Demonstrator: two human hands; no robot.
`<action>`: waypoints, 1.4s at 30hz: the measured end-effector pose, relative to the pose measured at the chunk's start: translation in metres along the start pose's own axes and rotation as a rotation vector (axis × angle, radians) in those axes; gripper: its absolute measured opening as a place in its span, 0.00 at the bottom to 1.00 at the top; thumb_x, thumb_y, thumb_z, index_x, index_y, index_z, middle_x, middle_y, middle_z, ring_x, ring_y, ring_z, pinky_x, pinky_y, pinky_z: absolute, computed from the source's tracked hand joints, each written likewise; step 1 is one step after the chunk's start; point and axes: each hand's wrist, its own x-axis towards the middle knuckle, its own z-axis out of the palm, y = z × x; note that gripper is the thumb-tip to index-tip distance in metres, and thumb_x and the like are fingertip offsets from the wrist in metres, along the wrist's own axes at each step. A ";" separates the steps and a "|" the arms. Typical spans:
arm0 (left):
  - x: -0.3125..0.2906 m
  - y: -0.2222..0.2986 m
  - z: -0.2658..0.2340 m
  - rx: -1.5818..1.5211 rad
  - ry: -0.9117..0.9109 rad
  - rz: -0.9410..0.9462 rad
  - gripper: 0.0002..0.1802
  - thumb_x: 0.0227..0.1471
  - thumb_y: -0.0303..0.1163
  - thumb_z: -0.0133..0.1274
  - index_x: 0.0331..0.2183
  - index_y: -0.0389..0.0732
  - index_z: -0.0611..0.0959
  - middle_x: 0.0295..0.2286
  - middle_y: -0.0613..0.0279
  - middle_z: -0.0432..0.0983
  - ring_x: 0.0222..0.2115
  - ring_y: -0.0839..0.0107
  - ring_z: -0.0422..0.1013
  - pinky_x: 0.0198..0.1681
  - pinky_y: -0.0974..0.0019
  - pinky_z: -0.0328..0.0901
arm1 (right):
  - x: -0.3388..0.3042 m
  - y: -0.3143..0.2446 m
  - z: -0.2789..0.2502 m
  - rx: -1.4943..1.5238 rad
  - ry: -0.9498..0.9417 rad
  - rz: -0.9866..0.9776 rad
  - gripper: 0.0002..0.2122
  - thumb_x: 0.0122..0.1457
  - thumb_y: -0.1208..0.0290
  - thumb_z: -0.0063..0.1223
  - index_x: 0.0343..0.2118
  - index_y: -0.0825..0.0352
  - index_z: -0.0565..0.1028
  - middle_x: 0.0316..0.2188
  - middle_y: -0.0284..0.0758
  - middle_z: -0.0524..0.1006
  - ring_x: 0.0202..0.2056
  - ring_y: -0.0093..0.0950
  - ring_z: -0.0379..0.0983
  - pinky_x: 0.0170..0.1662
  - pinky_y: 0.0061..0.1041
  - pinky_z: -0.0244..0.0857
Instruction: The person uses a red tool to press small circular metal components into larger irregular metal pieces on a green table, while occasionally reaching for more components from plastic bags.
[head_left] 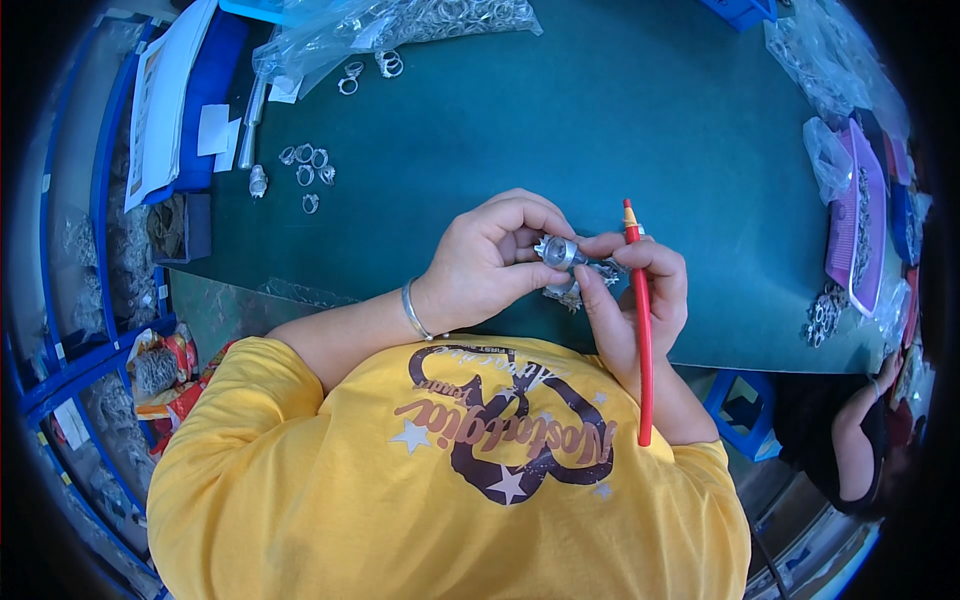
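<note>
Over the near edge of the green table, my left hand (pixel 490 258) is closed, with a wide silver ring (pixel 556 252) pinched between thumb and fingers. My right hand (pixel 650 295) has a red peel-off marking pencil (pixel 643 350) tucked between its fingers, tip pointing away from me. The thumb and forefinger of that hand also reach to the ring's right side. More silver rings (pixel 566 293) show just below and behind the fingertips; whether a hand holds them is hidden. A silver bangle (pixel 413 310) circles my left wrist.
Several loose rings (pixel 306 173) lie on the table's left. A clear bag of rings (pixel 455 25) lies at the far edge. At right are a pink basket (pixel 850 215), a blue stool (pixel 742 410) and another person's arm (pixel 855 445). Blue shelving (pixel 100 200) stands left.
</note>
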 end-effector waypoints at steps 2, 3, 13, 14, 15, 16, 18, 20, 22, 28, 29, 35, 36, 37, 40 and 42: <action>-0.001 -0.001 0.000 -0.009 -0.002 -0.002 0.19 0.40 0.11 0.55 0.37 0.34 0.75 0.39 0.58 0.66 0.39 0.71 0.69 0.43 0.70 0.66 | 0.000 0.000 -0.001 -0.007 -0.009 -0.003 0.16 0.46 0.86 0.57 0.36 0.67 0.64 0.32 0.41 0.76 0.35 0.28 0.74 0.41 0.22 0.64; -0.001 -0.001 0.000 -0.011 0.010 0.010 0.18 0.40 0.11 0.55 0.37 0.34 0.74 0.39 0.58 0.67 0.39 0.71 0.69 0.43 0.70 0.66 | 0.000 0.000 -0.001 -0.010 0.000 -0.007 0.16 0.47 0.86 0.57 0.36 0.67 0.64 0.32 0.41 0.76 0.35 0.27 0.73 0.41 0.22 0.64; 0.000 -0.001 -0.002 -0.069 0.014 -0.045 0.18 0.42 0.13 0.56 0.37 0.37 0.73 0.39 0.55 0.71 0.41 0.71 0.69 0.43 0.70 0.67 | -0.003 0.001 0.001 0.082 0.062 0.085 0.17 0.48 0.87 0.55 0.39 0.68 0.64 0.34 0.41 0.75 0.37 0.26 0.72 0.42 0.22 0.65; 0.000 -0.002 -0.002 -0.069 0.014 -0.045 0.18 0.42 0.13 0.56 0.37 0.37 0.73 0.39 0.55 0.71 0.41 0.71 0.69 0.43 0.70 0.67 | -0.003 0.001 0.001 0.083 0.062 0.085 0.17 0.48 0.87 0.55 0.39 0.68 0.64 0.34 0.41 0.75 0.37 0.26 0.72 0.42 0.22 0.65; 0.000 -0.002 -0.001 -0.068 0.018 -0.036 0.17 0.42 0.13 0.56 0.37 0.37 0.73 0.39 0.55 0.71 0.41 0.71 0.69 0.43 0.70 0.67 | -0.003 0.001 0.001 0.088 0.059 0.082 0.17 0.48 0.87 0.55 0.39 0.68 0.64 0.34 0.41 0.75 0.37 0.26 0.72 0.42 0.22 0.65; 0.000 -0.002 -0.001 -0.066 0.022 -0.026 0.17 0.42 0.13 0.56 0.37 0.37 0.73 0.39 0.55 0.71 0.40 0.71 0.69 0.43 0.70 0.67 | -0.004 0.000 0.001 0.092 0.056 0.079 0.17 0.48 0.87 0.56 0.39 0.68 0.63 0.34 0.42 0.74 0.37 0.26 0.72 0.42 0.22 0.65; 0.000 -0.003 0.000 -0.062 0.030 -0.011 0.17 0.42 0.13 0.55 0.37 0.37 0.73 0.39 0.55 0.70 0.40 0.71 0.69 0.43 0.70 0.67 | -0.005 0.001 0.001 0.097 0.058 0.084 0.17 0.48 0.88 0.56 0.38 0.68 0.64 0.34 0.42 0.74 0.37 0.26 0.72 0.42 0.22 0.65; 0.000 -0.003 0.000 -0.056 0.041 0.005 0.17 0.43 0.12 0.55 0.37 0.37 0.72 0.39 0.55 0.70 0.40 0.71 0.69 0.43 0.70 0.67 | -0.004 0.001 0.001 0.105 0.058 0.088 0.17 0.48 0.88 0.56 0.38 0.68 0.64 0.34 0.42 0.74 0.37 0.26 0.72 0.42 0.22 0.65; -0.001 -0.002 0.000 0.010 0.041 0.019 0.16 0.41 0.16 0.58 0.35 0.38 0.74 0.37 0.58 0.71 0.38 0.73 0.69 0.40 0.72 0.66 | -0.003 0.000 0.000 0.051 0.064 0.078 0.16 0.47 0.88 0.55 0.38 0.68 0.64 0.33 0.42 0.74 0.37 0.26 0.72 0.41 0.22 0.66; 0.005 0.005 -0.022 0.762 -0.072 0.003 0.15 0.37 0.28 0.64 0.31 0.41 0.78 0.33 0.63 0.72 0.34 0.71 0.68 0.36 0.70 0.64 | 0.020 0.012 -0.041 -0.349 0.079 0.228 0.09 0.50 0.82 0.54 0.34 0.68 0.68 0.31 0.35 0.75 0.31 0.21 0.70 0.36 0.19 0.65; 0.003 0.002 -0.026 0.846 -0.145 0.048 0.15 0.37 0.29 0.64 0.32 0.41 0.78 0.34 0.62 0.72 0.35 0.68 0.68 0.37 0.68 0.63 | 0.020 0.014 -0.045 -0.398 0.043 0.222 0.09 0.49 0.81 0.56 0.33 0.68 0.68 0.30 0.36 0.74 0.30 0.22 0.70 0.35 0.20 0.65; 0.001 -0.004 -0.024 0.955 -0.112 0.135 0.17 0.38 0.31 0.63 0.35 0.40 0.79 0.35 0.59 0.69 0.37 0.65 0.66 0.40 0.66 0.62 | 0.022 0.012 -0.052 -0.507 -0.058 0.460 0.12 0.46 0.79 0.60 0.31 0.67 0.68 0.24 0.36 0.72 0.25 0.24 0.68 0.29 0.21 0.64; 0.002 -0.003 -0.022 0.964 -0.080 0.164 0.17 0.39 0.31 0.63 0.35 0.40 0.79 0.35 0.60 0.69 0.36 0.67 0.66 0.38 0.67 0.62 | 0.020 0.018 -0.052 -0.473 -0.074 0.412 0.12 0.45 0.79 0.61 0.31 0.67 0.68 0.23 0.34 0.71 0.23 0.22 0.66 0.28 0.20 0.64; 0.003 -0.001 -0.019 0.962 -0.080 0.170 0.17 0.39 0.31 0.63 0.35 0.40 0.79 0.35 0.60 0.69 0.36 0.67 0.66 0.38 0.67 0.62 | 0.019 0.018 -0.052 -0.477 -0.072 0.408 0.12 0.45 0.79 0.61 0.31 0.67 0.68 0.23 0.34 0.71 0.23 0.22 0.66 0.28 0.20 0.64; 0.004 0.006 -0.013 0.870 0.057 0.134 0.19 0.39 0.30 0.64 0.37 0.40 0.79 0.34 0.61 0.69 0.31 0.72 0.68 0.32 0.71 0.64 | 0.019 0.017 -0.047 -0.272 -0.078 0.410 0.12 0.46 0.83 0.60 0.31 0.67 0.67 0.26 0.32 0.72 0.29 0.18 0.67 0.32 0.16 0.64; 0.006 0.008 -0.011 0.736 0.024 0.158 0.22 0.38 0.28 0.65 0.39 0.38 0.78 0.36 0.60 0.70 0.30 0.76 0.69 0.29 0.75 0.66 | 0.019 0.006 -0.034 -0.118 -0.032 0.372 0.13 0.46 0.85 0.59 0.32 0.68 0.67 0.28 0.33 0.72 0.30 0.19 0.68 0.34 0.17 0.65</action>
